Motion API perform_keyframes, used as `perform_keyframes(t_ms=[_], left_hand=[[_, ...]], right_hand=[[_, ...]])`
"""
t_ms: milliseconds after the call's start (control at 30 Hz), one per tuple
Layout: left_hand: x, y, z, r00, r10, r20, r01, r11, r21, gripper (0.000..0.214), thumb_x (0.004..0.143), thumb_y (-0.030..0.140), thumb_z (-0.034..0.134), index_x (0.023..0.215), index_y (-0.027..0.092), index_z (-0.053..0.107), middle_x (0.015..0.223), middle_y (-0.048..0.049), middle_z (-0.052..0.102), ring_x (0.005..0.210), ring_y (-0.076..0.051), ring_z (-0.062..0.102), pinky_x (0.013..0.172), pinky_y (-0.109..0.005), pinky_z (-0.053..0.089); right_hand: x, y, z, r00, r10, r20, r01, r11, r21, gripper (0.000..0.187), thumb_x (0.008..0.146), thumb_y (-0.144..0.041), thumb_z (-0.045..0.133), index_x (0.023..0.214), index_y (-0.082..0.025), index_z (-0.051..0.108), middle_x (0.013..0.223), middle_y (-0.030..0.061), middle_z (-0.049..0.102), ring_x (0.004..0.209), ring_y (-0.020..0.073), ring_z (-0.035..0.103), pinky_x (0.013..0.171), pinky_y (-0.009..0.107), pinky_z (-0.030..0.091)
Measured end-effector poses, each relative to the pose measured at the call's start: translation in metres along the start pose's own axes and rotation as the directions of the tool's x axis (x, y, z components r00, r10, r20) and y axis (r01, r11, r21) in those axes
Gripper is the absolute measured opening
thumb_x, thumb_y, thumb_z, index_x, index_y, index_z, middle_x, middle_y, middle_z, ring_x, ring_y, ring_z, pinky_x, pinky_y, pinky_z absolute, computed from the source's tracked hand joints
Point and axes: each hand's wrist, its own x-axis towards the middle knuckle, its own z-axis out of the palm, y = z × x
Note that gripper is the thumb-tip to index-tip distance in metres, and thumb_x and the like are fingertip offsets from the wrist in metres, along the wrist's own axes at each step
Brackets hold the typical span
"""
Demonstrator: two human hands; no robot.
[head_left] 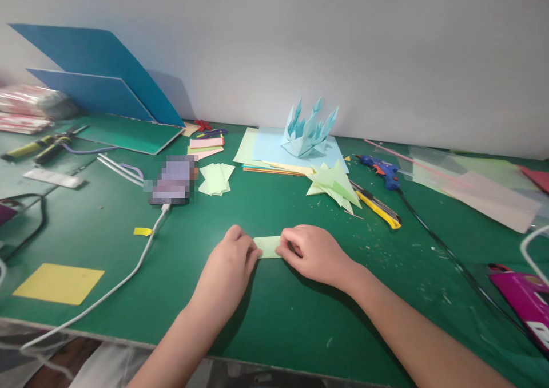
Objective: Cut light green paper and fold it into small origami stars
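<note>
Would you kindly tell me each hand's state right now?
Left hand: closed, pinching the pale green paper strip at its left end.
Right hand: closed, pinching its right end.

Glue gun (388,174), utility knife (378,210) and origami (303,143) mark a craft workshop.

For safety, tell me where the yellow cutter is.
In the head view, the yellow cutter lies right of centre, in front of the blue glue gun, beside pale green papers.

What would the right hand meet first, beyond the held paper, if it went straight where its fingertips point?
Probably the left hand, at the other end of the pale green paper; depth is unclear.
</note>
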Motion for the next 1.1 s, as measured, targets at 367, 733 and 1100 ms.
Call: perform_keyframes(t_ms=[367, 733, 1100], left_hand=[[0.002, -0.001, 0.002, 0.999, -0.006, 0.039, 0.006, 1.000, 0.017, 0.015, 0.085, 0.013, 0.051, 0.070, 0.016, 0.055, 0.081, -0.0024, 0.053, 0.064, -0.016, 0.055, 0.062, -0.030, 0.047], [0.002, 0.001, -0.002, 0.997, -0.012, 0.071, 0.011, 1.000, 0.019, 0.014, 0.086, 0.014, 0.048, 0.074, 0.015, 0.055, 0.095, -0.0071, 0.053, 0.070, -0.018, 0.059, 0.070, -0.035, 0.051], [0.002, -0.011, 0.005, 0.994, 0.109, -0.016, -0.110, 0.987, -0.118, 0.019, 0.084, 0.015, 0.042, 0.068, 0.018, 0.051, 0.094, -0.0092, 0.054, 0.092, -0.023, 0.061, 0.076, -0.036, 0.053]], right_hand=[[0.000, 0.000, 0.000, 0.999, 0.042, 0.000, -0.042, 0.999, 0.013, 0.019, 0.083, -0.026, 0.058, 0.067, -0.018, 0.053, 0.055, -0.0028, 0.049, 0.060, 0.0132, 0.045, 0.055, 0.024, 0.025], [-0.001, 0.000, -0.002, 0.997, 0.072, 0.018, -0.072, 0.997, 0.009, 0.020, 0.084, -0.027, 0.059, 0.066, -0.018, 0.054, 0.058, -0.0021, 0.052, 0.059, 0.0125, 0.045, 0.053, 0.023, 0.024], [0.000, 0.000, -0.003, 0.996, 0.088, 0.031, -0.089, 0.996, 0.025, 0.021, 0.084, -0.029, 0.060, 0.066, -0.018, 0.054, 0.058, -0.0022, 0.052, 0.059, 0.0128, 0.046, 0.053, 0.023, 0.025]])
